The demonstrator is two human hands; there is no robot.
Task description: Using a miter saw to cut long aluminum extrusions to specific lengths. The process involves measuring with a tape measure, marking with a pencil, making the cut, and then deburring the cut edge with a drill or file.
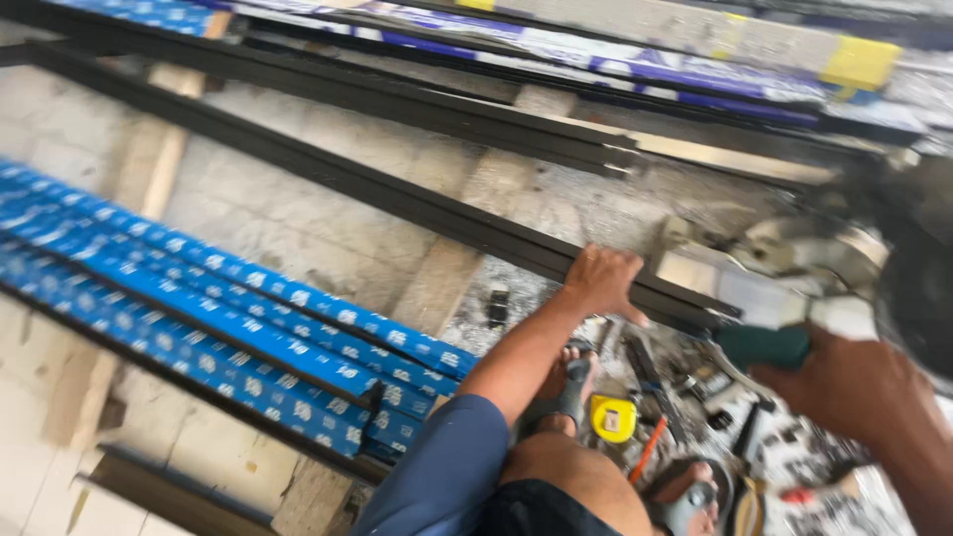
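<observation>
My left hand (pixel 603 281) presses down on a long dark metal profile (pixel 397 194) that runs diagonally across the floor. Its near end lies at the base of a chop saw (pixel 794 263) on the right. My right hand (pixel 859 387) is closed around the saw's green handle (pixel 764 347). The saw's dark guard (pixel 918 288) is blurred at the right edge.
A stack of blue-wrapped profiles (pixel 199 308) lies at left on wooden battens (pixel 149 164). More dark and wrapped profiles (pixel 556 55) lie at the top. A yellow tape measure (pixel 613 418), small tools and metal scraps sit by my sandalled feet (pixel 685 496).
</observation>
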